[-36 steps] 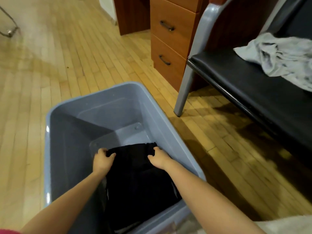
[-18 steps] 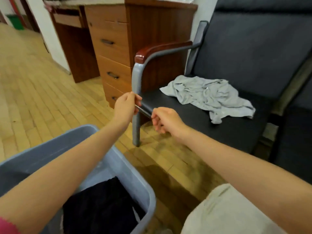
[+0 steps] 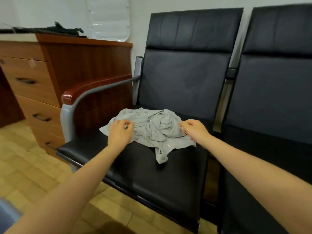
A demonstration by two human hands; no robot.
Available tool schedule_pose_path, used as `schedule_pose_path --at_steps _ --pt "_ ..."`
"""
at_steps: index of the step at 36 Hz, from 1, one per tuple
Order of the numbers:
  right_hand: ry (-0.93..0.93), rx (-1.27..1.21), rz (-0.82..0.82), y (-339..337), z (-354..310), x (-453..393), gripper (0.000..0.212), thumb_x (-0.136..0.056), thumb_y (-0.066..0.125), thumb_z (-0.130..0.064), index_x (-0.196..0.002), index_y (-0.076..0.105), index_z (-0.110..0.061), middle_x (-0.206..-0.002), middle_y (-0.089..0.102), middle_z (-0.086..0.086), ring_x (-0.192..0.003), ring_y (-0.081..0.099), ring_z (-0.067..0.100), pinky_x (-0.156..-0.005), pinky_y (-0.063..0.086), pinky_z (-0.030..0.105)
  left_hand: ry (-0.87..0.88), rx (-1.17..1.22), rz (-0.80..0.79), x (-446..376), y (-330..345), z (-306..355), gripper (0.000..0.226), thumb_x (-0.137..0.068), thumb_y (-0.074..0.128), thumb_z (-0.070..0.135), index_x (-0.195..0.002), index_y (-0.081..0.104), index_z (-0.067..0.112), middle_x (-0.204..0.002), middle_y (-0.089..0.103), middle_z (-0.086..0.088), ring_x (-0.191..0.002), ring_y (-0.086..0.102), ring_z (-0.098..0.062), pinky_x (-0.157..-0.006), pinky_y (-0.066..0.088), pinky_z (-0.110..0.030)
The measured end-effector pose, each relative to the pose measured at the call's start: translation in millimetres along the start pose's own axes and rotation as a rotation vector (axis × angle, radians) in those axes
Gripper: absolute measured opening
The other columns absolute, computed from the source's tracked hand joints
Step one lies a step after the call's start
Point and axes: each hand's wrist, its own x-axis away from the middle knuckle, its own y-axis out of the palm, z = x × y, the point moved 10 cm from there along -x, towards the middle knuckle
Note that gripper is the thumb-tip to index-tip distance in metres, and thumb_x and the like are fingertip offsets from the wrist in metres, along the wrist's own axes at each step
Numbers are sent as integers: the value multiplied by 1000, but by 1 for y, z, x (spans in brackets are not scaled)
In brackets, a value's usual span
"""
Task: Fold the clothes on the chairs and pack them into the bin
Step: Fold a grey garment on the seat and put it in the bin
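Black padded chairs are standing side by side against a pale wall, with a wooden drawer unit (image 3: 33, 92) sitting to the left on parquet flooring. On the seat of the left chair (image 3: 152, 174), a crumpled grey garment (image 3: 152, 130) is lying in a loose heap toward the back of the cushion.

Both hands are reaching over the heap. The left hand (image 3: 120, 132) is hovering at the garment's left edge with its fingers loosely curled; whether they are already pinching cloth cannot be told. The right hand (image 3: 194, 130) is arriving at the right edge with fingers partly bent and apparently holding nothing yet.

The step in hand is judged to be picking up the garment for folding. For a clean result:

1. Pinch two opposite edges, preferably at a seam or hem, rather than bunching the middle.
2. Lift until the cloth is hanging free, letting the creases drop out.
3. Spread it flat on the seat before making the first fold.

A corner of the grey bin (image 3: 6, 215) is showing at lower left, near enough for packing afterward.
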Motion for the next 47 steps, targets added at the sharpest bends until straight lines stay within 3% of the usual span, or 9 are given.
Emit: schedule_pose_path --at_steps 3,7,13,16,21,29,34,43,47 --pt "-17 68 -16 16 -6 -29 35 -93 53 -43 -74 51 -14 -71 45 0 -72 47 16 -59 34 29 37 -68 30 -9 10 -11 35 -92 56 37 -114 66 12 -117 63 -6 -112 53 -19 -93 39 -29" --pt "56 265 -138 58 12 -49 75 -88 54 -59 -147 35 -16 -144 42 9 -132 41 30 -104 39 41 -6 -206 -9 -12 31 -26 62 -90 53 56 -142 44 25 -145 46 -2 -136 35 -22 -108 29 -40" --pt "-69 375 -19 72 21 -47 38 -94 47 -56 -111 55 -23 -103 62 -3 -97 59 20 -77 45 34 118 -417 -88 -21 56 -20 54 -83 50 67 -126 57 34 -115 62 5 -119 50 -20 -100 31 -40" --pt "-51 191 -75 70 26 -49 39 -96 49 -49 -71 40 -21 -66 45 -5 -64 45 13 -62 35 31 134 -415 -74 -25 56 -19 27 -89 54 54 -97 65 32 -89 64 8 -99 56 -17 -89 31 -36" --pt "-34 -23 -113 38 20 -47 37 -99 51 -31 -66 40 -17 -66 39 1 -64 39 14 -55 29 26 107 -169 -28 -24 44 -20 22 -94 54 33 -78 64 22 -72 63 4 -75 58 -17 -82 42 -38" --pt "213 -1210 45 -58 -44 -49 30 -103 44 -31 -110 59 -6 -108 63 13 -107 60 28 -91 49 41 -185 277 189 -16 6 -40 24 -99 45 16 -78 51 6 -75 52 -6 -69 48 -18 -64 38 -33" --pt "196 -1364 46 -99 -79 -50 51 -104 32 -39 -141 46 -7 -144 46 19 -132 44 36 -115 30 50 -261 223 203 -17 -1 -20 24 -99 40 21 -84 53 9 -84 56 -8 -75 53 -23 -67 43 -36" --pt "114 -243 194 -100 -30 -12 35 -96 49 -29 -80 53 2 -84 57 22 -78 52 24 -68 40 31 96 53 64 11 27 49 22 -93 56 27 -111 59 14 -99 62 2 -91 59 -13 -85 50 -39" --pt "-37 422 -96 -51 -10 20 60 -84 57 -63 -117 54 -14 -111 62 7 -95 62 23 -79 51 34 23 18 59 24 29 26 39 -92 55 38 -122 58 13 -121 61 -5 -111 57 -25 -95 47 -48"
